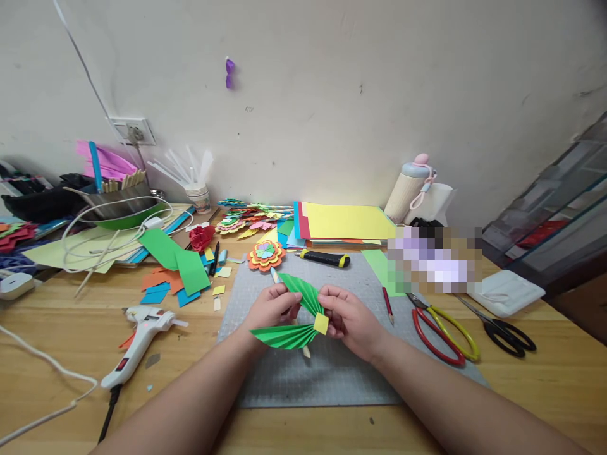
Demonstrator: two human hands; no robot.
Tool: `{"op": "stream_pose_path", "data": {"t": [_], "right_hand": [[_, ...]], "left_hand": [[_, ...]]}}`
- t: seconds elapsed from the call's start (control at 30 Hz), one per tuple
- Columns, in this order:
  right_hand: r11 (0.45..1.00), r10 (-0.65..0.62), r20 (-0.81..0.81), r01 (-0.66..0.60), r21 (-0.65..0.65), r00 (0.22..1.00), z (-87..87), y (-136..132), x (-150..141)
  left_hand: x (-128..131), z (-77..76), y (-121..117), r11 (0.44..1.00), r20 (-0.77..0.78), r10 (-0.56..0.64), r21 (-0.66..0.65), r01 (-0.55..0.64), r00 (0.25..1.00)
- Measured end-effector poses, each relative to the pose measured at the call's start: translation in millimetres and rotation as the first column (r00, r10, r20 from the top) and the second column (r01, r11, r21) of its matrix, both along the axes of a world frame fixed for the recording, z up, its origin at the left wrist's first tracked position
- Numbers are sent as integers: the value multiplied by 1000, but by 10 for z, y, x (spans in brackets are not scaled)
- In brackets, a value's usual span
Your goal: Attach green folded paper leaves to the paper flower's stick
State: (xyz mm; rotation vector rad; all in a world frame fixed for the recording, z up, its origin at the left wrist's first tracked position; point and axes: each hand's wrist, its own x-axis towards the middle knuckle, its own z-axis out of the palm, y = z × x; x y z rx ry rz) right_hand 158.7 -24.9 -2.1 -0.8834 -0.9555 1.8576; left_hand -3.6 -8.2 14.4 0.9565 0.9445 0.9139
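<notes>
Above the grey cutting mat (265, 385) I hold a pair of green pleated paper leaves (284, 337) in a V, joined at a small yellow paper square (321, 324). My left hand (272, 308) pinches the upper leaf between thumb and fingers. Closed on the same leaf near the joint is my right hand (351, 319), thumb and forefinger together, other fingers behind the yellow square. A layered paper flower (267, 254) in orange, yellow and red lies just beyond. Its striped stem runs toward my hands and is partly hidden behind them and the leaves.
Left lies a white hot glue gun (142, 341) with its cord, near green and orange paper scraps (192, 272). A utility knife (325, 258) and paper stack (351, 221) are behind. To the right are a pencil (387, 306), red-yellow-handled scissors (439, 335) and black scissors (507, 337).
</notes>
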Motion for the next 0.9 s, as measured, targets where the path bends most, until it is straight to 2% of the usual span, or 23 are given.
{"op": "stream_pose_path", "data": {"t": [0.4,0.53,0.73,0.83,0.9], "right_hand": [[1000,-13,-102,11,-16,995,12,-13,-9],[999,52,-47,-52,1,998,18,-27,1],[988,152,84,-153,-3,985,-65,-41,-36],[992,128,170,-127,-13,977,-80,-43,-56],[997,78,192,-73,-31,978,-67,-35,-53]], "left_hand": [[-13,-45,-10,999,19,-5,-35,6,1000],[-19,-43,3,1000,39,-12,-27,13,999],[-51,-80,56,986,69,159,-59,-155,985],[-49,-96,53,982,80,180,-76,-174,981],[-42,-100,31,988,82,142,-75,-136,986]]}}
